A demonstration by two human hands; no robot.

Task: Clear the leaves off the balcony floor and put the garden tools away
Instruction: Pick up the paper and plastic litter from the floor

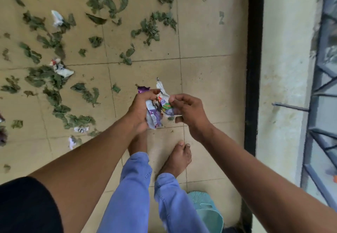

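Several dark green leaves lie scattered over the beige tiled balcony floor, thickest at the left and top. My left hand grips a crumpled bunch of purple and white wrappers at mid-frame. My right hand pinches the right side of the same bunch with thumb and fingertips. Both hands are held above the floor, over my bare feet. No garden tool is visible.
More crumpled paper scraps lie among the leaves at the left. A black strip and a pale low wall bound the floor on the right, with a metal railing beyond. A teal mat lies by my right leg.
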